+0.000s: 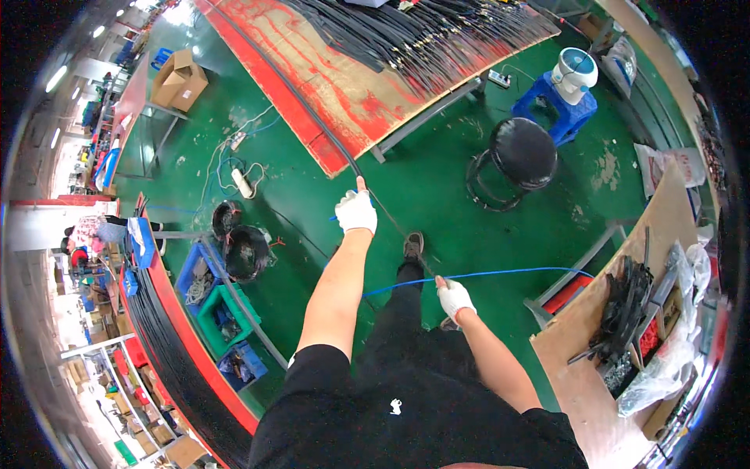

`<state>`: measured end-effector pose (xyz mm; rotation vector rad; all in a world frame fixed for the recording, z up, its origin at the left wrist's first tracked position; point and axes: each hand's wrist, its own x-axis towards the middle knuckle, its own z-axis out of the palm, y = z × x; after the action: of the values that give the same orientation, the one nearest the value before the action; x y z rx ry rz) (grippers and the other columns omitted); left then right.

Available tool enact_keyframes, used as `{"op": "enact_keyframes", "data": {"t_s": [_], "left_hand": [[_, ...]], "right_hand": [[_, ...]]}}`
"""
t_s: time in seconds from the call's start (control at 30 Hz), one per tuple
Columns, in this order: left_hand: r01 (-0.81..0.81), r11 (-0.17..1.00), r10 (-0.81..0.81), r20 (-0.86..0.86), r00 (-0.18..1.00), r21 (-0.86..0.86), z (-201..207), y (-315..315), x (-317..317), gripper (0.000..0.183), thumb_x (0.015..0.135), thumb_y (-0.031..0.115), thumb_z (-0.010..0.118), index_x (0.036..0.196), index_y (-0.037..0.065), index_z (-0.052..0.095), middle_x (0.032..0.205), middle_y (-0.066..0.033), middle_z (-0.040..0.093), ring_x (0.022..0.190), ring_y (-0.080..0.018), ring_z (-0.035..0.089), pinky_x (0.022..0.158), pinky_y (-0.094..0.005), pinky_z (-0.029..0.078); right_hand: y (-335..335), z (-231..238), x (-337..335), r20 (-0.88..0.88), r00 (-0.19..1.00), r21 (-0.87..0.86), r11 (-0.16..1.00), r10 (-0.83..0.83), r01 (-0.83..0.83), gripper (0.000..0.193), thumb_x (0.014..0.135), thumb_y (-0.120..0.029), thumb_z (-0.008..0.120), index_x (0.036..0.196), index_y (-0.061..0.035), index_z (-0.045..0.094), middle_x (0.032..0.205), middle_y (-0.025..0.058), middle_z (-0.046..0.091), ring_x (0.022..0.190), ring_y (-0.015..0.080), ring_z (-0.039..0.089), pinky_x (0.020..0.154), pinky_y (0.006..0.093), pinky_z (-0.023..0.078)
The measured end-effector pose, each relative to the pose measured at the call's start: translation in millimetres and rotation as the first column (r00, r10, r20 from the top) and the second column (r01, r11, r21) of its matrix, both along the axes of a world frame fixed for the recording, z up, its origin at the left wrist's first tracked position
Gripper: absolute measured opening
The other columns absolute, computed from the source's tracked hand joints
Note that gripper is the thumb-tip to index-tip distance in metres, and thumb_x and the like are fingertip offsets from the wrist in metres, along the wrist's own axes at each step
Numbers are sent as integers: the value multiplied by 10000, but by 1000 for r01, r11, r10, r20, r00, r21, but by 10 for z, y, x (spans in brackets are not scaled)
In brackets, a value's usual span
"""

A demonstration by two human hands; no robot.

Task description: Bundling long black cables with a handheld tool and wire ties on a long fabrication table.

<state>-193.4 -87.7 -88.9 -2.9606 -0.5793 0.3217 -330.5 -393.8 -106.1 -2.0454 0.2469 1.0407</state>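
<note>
My left hand (356, 213), in a white glove with bare fingertips, is closed around a long black cable (312, 116) just off the near corner of the red-and-tan table (367, 105). The cable runs back along the table's left edge. A bit of blue shows beside this hand; I cannot make out what it is. From there a thin dark strand (388, 213) slants down to my right hand (454, 298), gloved alike, its fingers pinched on the strand. A thin blue tube (500, 273) crosses in front of my legs and passes close to the right hand.
Bundled black cables (391, 39) cover the far table. A black stool (522, 154) and a blue stool bearing a white fan (574, 74) stand right. Left are black buckets (245, 252), a green crate (233, 316) and floor wires. A wooden bench (582, 352) is near right.
</note>
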Motion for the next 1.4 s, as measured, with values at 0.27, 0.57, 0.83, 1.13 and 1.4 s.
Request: {"op": "enact_keyframes", "data": {"t_s": [0.27, 0.57, 0.83, 1.13, 1.4], "left_hand": [[-126, 991, 129, 58, 990, -54, 141, 63, 68, 648, 983, 209, 561, 1608, 133, 408, 1122, -176, 702, 949, -324, 726, 835, -460, 569], [33, 999, -34, 20, 999, 25, 82, 562, 253, 764, 897, 214, 617, 1621, 133, 389, 1135, -185, 698, 972, -326, 729, 878, -437, 574], [-8, 993, 5, -24, 1000, -120, 21, 463, 222, 875, 835, 224, 684, 1636, 125, 349, 1128, -187, 678, 998, -336, 719, 881, -446, 585], [-67, 994, 68, 1, 998, -91, 50, 573, 210, 823, 868, 184, 653, 1635, 131, 359, 1084, -154, 674, 949, -312, 704, 804, -456, 555], [-6, 980, -18, -124, 992, -197, 14, 205, 173, 907, 843, 210, 714, 1654, 142, 313, 1111, -170, 674, 1014, -329, 708, 876, -462, 573]], "right_hand": [[-289, -215, -674, -2, 1000, -29, 1000, 4, -4, 600, 1070, -527, 453, 1155, 10, 706, 1106, 259, 734, 1103, 450, 673, 949, 483, 511], [-542, -400, -916, 107, 994, -30, 999, 25, -22, 550, 1081, -474, 479, 1116, 35, 687, 1034, 275, 728, 1022, 442, 696, 897, 468, 520], [-333, -697, -137, -99, 988, 281, 950, -115, 139, 474, 1081, -456, 532, 1153, -25, 717, 846, 40, 659, 753, 139, 586, 697, 322, 494], [1338, -247, 1631, 333, 942, 146, 985, 34, -87, 505, 1068, -476, 498, 1095, -10, 693, 965, 251, 710, 934, 416, 677, 856, 444, 515], [760, -558, 1113, 26, 995, 161, 982, 99, -102, 562, 1068, -502, 517, 1160, 22, 699, 1013, 215, 749, 941, 353, 697, 875, 415, 528]]}}
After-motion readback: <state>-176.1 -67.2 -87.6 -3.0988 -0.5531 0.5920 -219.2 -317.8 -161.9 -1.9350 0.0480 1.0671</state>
